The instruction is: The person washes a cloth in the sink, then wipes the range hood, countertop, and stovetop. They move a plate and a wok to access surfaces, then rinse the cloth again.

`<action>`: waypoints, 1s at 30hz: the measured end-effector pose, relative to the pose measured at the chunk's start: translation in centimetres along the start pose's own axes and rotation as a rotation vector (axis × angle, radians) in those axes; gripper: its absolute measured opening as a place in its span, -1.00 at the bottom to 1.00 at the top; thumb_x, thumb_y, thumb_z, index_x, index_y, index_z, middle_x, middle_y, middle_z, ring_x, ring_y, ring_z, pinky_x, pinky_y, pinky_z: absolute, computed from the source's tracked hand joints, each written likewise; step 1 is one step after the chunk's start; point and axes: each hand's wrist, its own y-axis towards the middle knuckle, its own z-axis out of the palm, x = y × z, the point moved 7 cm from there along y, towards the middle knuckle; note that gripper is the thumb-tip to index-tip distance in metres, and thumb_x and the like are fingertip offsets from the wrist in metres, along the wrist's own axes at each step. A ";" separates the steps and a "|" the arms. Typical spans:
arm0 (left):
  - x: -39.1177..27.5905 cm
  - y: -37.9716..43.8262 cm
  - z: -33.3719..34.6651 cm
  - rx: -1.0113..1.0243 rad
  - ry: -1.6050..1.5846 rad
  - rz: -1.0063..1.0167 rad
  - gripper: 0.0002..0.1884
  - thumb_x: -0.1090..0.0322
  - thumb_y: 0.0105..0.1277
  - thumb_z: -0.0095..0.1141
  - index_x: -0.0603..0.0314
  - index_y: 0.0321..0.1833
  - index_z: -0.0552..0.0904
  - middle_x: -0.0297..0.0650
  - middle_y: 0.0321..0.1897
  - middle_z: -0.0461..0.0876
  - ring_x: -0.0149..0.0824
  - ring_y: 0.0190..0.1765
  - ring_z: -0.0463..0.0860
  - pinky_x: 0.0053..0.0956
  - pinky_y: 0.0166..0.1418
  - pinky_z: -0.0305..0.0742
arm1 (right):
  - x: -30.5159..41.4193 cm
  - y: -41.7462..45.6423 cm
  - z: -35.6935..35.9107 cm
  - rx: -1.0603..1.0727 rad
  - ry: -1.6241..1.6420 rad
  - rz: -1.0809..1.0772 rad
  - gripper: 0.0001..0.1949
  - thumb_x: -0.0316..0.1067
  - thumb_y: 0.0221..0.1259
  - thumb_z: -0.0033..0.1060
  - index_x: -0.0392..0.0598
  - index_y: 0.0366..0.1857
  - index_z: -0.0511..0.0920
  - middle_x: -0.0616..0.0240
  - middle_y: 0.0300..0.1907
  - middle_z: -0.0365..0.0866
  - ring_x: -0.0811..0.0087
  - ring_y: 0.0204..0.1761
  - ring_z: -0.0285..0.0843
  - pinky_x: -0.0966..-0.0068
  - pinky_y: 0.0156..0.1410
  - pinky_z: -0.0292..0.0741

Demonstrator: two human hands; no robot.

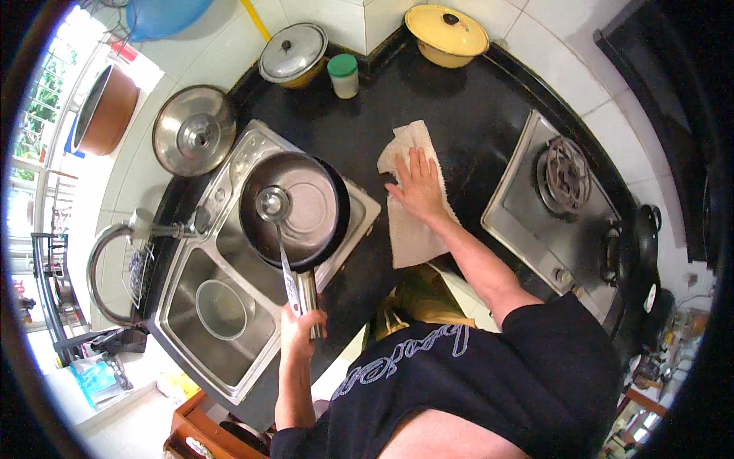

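My left hand grips the metal handle of a dark frying pan together with the handle of a steel ladle. The ladle's bowl rests inside the pan, which is over the right basin and inner rim of the steel double sink. My right hand lies flat on a beige cloth, fingers spread and thumb out to the left. Beneath the cloth is the black countertop, and one end of it reaches the counter's front edge.
A gas stove flanks the cloth on the right. Against the back wall stand a lidded pot, a green-lidded jar and a yellow enamel pot. A metal lid leans behind the sink near the faucet. A bowl sits in the left basin.
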 end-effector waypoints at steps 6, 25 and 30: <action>-1.8 1.6 4.6 -0.009 0.126 -0.053 -0.59 0.44 -0.25 0.12 0.34 -0.22 0.45 -0.26 -0.58 0.45 -0.38 -0.61 0.45 -0.49 -0.60 0.36 | -9.4 16.0 5.2 -0.071 -0.056 0.049 -0.33 0.18 0.20 -0.16 -0.06 0.29 0.18 0.05 0.32 0.12 0.08 0.37 -0.02 0.01 0.37 -0.07; -11.4 14.6 20.6 0.441 0.232 0.147 -0.76 0.42 -0.14 0.10 0.39 -0.37 0.51 -0.26 -0.64 0.45 -0.44 -0.61 0.44 -0.54 -0.59 0.31 | -3.6 1.3 -0.5 0.189 0.158 -0.518 -0.42 0.05 0.00 0.11 -0.03 0.12 0.39 0.19 0.27 0.20 0.09 0.26 0.13 -0.01 0.33 0.06; -10.5 19.3 21.5 0.449 0.199 0.170 -0.76 0.48 -0.19 0.12 0.41 -0.39 0.52 -0.20 -0.63 0.49 -0.38 -0.60 0.48 -0.50 -0.63 0.29 | -0.5 0.4 -1.6 0.121 0.262 -0.527 -0.49 0.01 -0.03 0.19 -0.10 -0.03 0.45 0.08 0.13 0.28 0.06 0.27 0.08 -0.03 0.35 0.02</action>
